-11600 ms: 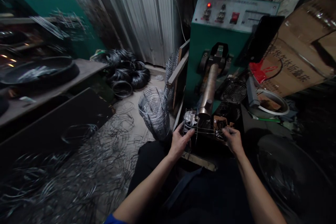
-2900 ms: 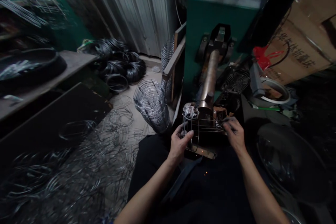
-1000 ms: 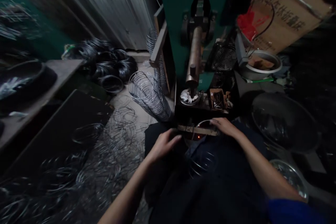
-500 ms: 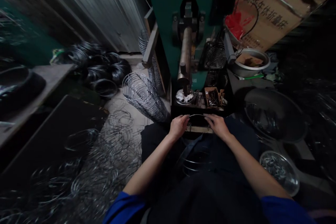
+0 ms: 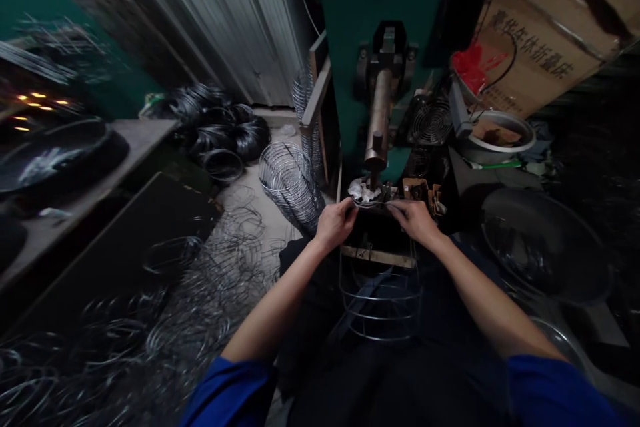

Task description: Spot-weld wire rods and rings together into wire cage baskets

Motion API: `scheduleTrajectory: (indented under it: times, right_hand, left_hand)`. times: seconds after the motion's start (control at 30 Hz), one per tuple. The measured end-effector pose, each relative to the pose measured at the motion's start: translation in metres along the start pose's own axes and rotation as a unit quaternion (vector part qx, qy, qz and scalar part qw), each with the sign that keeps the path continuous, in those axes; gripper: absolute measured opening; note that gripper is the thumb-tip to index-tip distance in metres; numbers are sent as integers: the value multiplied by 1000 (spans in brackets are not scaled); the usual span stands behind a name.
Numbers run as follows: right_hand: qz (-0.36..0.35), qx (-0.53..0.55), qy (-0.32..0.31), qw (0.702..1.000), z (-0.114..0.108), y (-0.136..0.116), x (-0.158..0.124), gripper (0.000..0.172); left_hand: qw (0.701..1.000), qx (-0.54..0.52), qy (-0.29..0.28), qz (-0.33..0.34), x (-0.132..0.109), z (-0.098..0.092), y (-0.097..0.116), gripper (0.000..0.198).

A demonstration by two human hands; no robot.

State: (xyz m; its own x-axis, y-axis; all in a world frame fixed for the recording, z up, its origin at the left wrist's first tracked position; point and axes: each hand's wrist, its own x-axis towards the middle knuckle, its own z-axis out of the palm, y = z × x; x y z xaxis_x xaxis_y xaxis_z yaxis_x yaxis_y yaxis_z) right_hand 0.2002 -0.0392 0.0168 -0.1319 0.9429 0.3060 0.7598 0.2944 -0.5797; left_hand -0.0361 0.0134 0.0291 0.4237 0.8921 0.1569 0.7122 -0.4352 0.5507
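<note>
A wire basket frame (image 5: 380, 297) of thin metal rings and uprights hangs in front of my body. Its far rim lies close to the white wad under the machine's electrode. My left hand (image 5: 335, 223) pinches that rim on the left, thumb and fingers pressed together. On the right my right hand (image 5: 416, 220) grips the same rim between thumb and fingers. Just beyond the hands stands a green machine (image 5: 345, 80) with a thick metal arm (image 5: 380, 117) pointing toward me. Whether the rim touches the electrode tip, I cannot tell.
A tall stack of wire baskets (image 5: 287, 177) leans left of the machine. Black wire coils (image 5: 220, 123) and tangled wire (image 5: 220, 280) cover the floor at left. To the right are a dark round basin (image 5: 550, 240), a metal bowl (image 5: 500, 140) and a cardboard box (image 5: 545, 33). Orange sparks glow far left.
Both hands have moved forward and up, bringing the wire frame's rim to the white wad below the electrode. The view has shifted left, and sparks now appear at far left.
</note>
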Motion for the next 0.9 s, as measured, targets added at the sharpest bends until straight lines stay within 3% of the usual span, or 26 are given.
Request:
scheduleTrajectory:
  times: [0.4,0.9]
  right_hand:
    - [-8,-32,-28,999,-23,-16,30,30]
    - [0,-36,-40,999,-26,-10,39,26]
  left_hand:
    - [999,37,15,34,11,-17,9,18]
    - [1000,9,10,14,18,-17,9,16]
